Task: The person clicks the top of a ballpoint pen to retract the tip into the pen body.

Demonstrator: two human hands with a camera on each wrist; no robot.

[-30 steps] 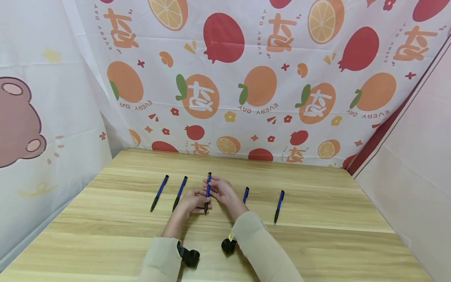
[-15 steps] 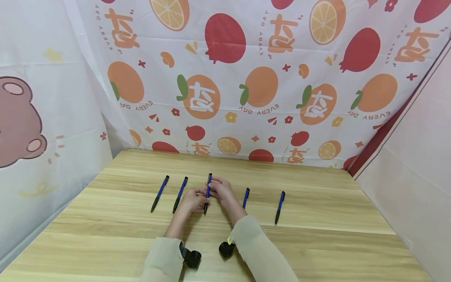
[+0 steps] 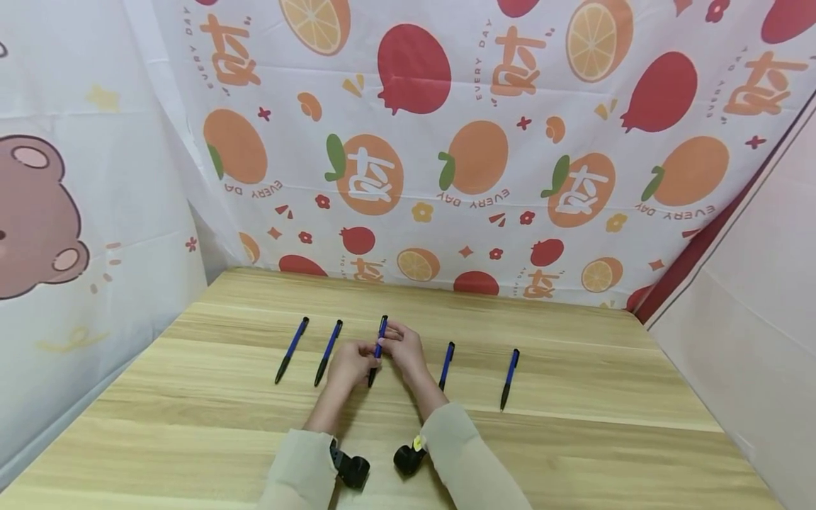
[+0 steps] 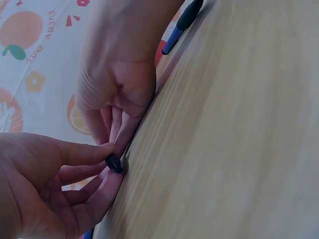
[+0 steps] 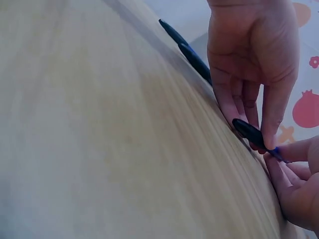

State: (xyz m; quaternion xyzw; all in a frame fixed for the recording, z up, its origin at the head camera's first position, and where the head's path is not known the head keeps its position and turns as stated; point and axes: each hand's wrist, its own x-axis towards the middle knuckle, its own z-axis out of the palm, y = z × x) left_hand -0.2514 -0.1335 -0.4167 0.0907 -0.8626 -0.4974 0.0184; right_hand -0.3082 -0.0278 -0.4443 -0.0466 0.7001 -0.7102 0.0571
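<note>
Both of my hands hold one blue ballpoint pen [image 3: 382,333] with a black grip and black clip end, low over the wooden table. My left hand [image 3: 349,363] pinches it near the grip between thumb and fingers. Farther up the barrel, the thumb and fingers of my right hand [image 3: 405,348] pinch the same pen. In the left wrist view the dark pen tip [image 4: 114,163] points out past the left fingertips. The right wrist view shows the black grip [image 5: 247,131] close to the table surface. The fingers cover part of the barrel.
Two similar pens, the outer pen [image 3: 291,350] and the inner pen [image 3: 328,353], lie to the left. On the right are another pen [image 3: 448,365], partly behind my right forearm, and a far-right pen [image 3: 510,379]. A fruit-printed curtain [image 3: 421,177] hangs behind the wooden table [image 3: 574,453].
Both hands keep their pinch on the pen. It leans slightly more, its tip a little farther left. The head view has shifted slightly; the other pens stay put.
</note>
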